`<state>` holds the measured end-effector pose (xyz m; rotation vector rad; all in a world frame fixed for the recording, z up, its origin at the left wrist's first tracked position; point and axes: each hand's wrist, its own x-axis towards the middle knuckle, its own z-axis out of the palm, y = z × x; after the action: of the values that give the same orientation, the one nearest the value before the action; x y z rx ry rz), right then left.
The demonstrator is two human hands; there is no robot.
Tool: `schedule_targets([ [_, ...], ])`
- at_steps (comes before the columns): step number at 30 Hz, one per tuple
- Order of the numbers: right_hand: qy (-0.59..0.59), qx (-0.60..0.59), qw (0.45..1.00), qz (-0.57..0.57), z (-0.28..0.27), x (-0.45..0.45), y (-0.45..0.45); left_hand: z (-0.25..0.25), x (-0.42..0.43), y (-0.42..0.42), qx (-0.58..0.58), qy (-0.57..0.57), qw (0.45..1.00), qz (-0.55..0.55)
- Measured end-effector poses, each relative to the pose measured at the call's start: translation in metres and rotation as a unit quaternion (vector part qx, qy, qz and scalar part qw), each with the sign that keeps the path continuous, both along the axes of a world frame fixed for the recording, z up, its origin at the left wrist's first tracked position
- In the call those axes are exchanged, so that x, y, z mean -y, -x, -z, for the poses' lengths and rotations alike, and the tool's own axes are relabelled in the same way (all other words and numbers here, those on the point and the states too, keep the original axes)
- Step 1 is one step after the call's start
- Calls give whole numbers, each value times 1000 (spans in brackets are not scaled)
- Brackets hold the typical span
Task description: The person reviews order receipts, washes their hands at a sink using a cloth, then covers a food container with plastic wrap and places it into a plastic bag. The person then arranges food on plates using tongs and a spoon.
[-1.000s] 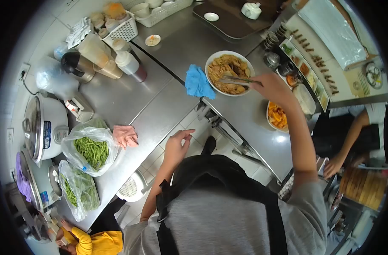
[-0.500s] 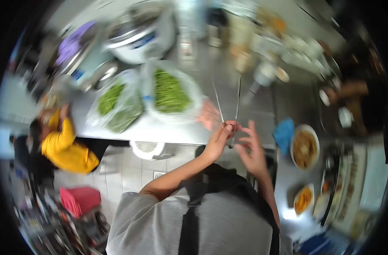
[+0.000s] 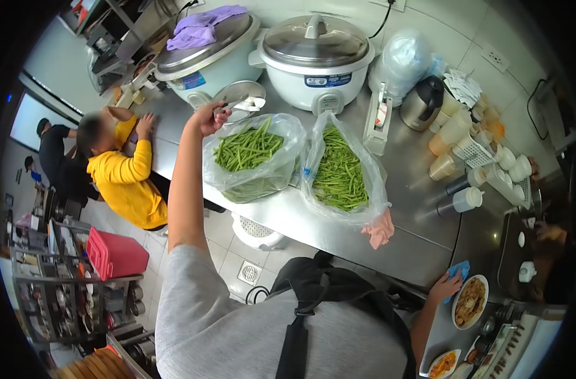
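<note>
My left hand (image 3: 211, 119) is stretched out to the far side of the counter, its fingers closed on metal tongs (image 3: 236, 101). The tongs' tips are over a round metal bowl (image 3: 260, 90) that has white items in it. Just in front of that hand is an open plastic bag of cut green beans (image 3: 247, 148). A second bag of thinner green strips (image 3: 338, 170) lies to its right. Low on the right, my right hand (image 3: 444, 287) grips a blue cloth (image 3: 459, 271), beside an oval dish of brown food (image 3: 471, 302).
Two large rice cookers (image 3: 316, 54) stand along the wall, one with a purple cloth (image 3: 202, 26) on its lid. A pink cloth (image 3: 380, 230) lies at the counter edge. Bottles, cups and a kettle (image 3: 421, 101) fill the back right. A person in yellow (image 3: 127, 183) leans on the left end.
My hands were together in front of me with the tongs. The left has carried them left and away to the bowl; the right has gone down right to the blue cloth. My view has shifted.
</note>
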<state>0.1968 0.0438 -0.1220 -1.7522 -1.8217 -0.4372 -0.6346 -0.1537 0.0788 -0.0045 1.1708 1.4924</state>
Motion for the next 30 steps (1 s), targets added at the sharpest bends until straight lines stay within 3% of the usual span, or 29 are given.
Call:
schedule_targets([
  [2, -6, 15, 1000, 9, -1, 6, 0, 19, -21, 43, 38, 22, 997, 59],
  [5, 47, 35, 998, 6, 31, -12, -34, 12, -52, 33, -101, 119, 978, -134],
  [6, 39, 33, 999, -7, 55, -16, -60, 7, -56, 26, -252, 237, 931, -118],
  [7, 177, 6, 982, 69, 48, -17, -56, 5, -51, 49, -403, 332, 848, -89],
  [8, 188, -97, 976, 47, 29, -7, -45, 6, -43, 67, -564, 384, 730, -22],
  [9, 182, -201, 962, 34, 4, 8, -25, 8, -36, 87, -695, 453, 559, 20],
  [10, 166, -274, 946, 57, -9, 20, -11, -36, -35, 32, -705, 422, 567, 52],
  [11, 151, -268, 948, 84, 1, 31, -11, -41, -32, 18, -740, 400, 540, -12],
  [12, 172, -309, 927, 126, 6, 46, -10, -10, -22, 57, -816, 309, 475, -112],
  [13, 130, -425, 884, 142, 24, 62, -12, -39, -28, -29, -832, 184, 499, -157],
  [14, 132, -534, 823, 141, 17, 76, -14, -42, -34, -79, -799, 86, 562, -195],
  [15, 126, -636, 752, 123, 1, 83, -17, -54, -47, -147, -788, 39, 574, -221],
  [18, 53, -696, 693, 179, -100, 100, -44, -46, -108, -287, -706, -145, 644, -257],
  [19, 35, -620, 763, 180, -137, 104, -62, -23, -133, -320, -668, -221, 665, -250],
  [20, 21, -537, 825, 178, -168, 105, -83, -5, -151, -361, -721, -242, 634, -139],
  [22, -104, -470, 866, 137, -195, 89, -132, 13, -168, -475, -611, -298, 729, 76],
  [23, -99, -393, 898, 171, -222, 85, -147, 38, -175, -515, -529, -372, 742, 176],
  [24, -90, -314, 923, 203, -240, 78, -160, 34, -171, -559, -504, -320, 750, 286],
  [26, -107, -240, 941, 213, -236, 53, -196, 42, -179, -625, -493, -380, 693, 364],
  [27, -116, -204, 947, 218, -232, 39, -219, 45, -191, -649, -483, -383, 690, 379],
  [30, 37, 5, 994, 100, -127, -3, -322, 57, -231, -724, -461, -388, 679, 419],
])
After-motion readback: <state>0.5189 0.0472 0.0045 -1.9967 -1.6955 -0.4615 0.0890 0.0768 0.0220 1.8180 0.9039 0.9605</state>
